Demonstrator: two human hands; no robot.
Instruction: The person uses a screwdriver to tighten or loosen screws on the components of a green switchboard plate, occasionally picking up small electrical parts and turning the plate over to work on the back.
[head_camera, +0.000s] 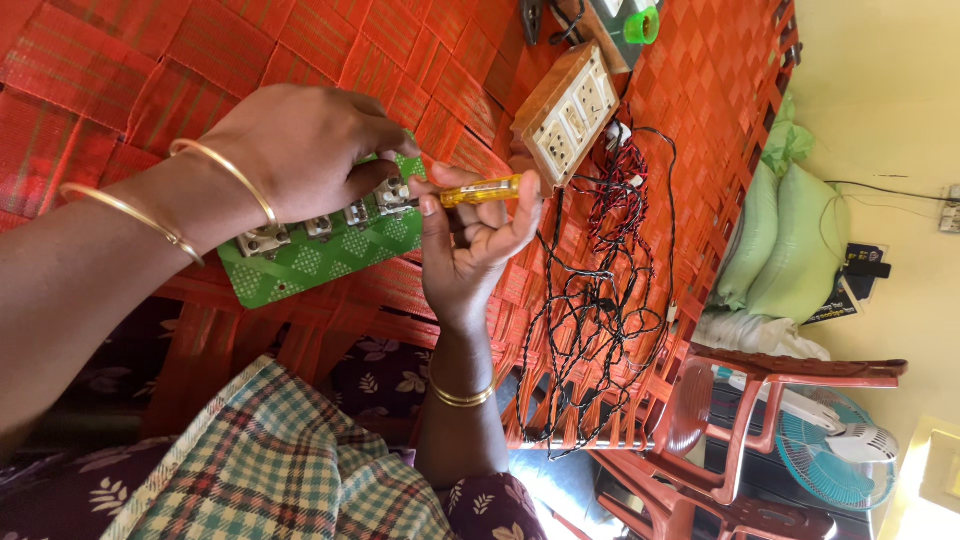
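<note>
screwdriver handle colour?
Clear yellow handle on the screwdriver, held in the right hand; shows plainly in the head view.

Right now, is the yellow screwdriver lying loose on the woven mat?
No, the right hand holds the yellow screwdriver against the green board.

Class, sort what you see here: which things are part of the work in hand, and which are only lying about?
In use:
left hand
green board
right hand
yellow screwdriver

Lying about:
wooden switchboard
wire tangle
green pillows
fan
red chair
</note>
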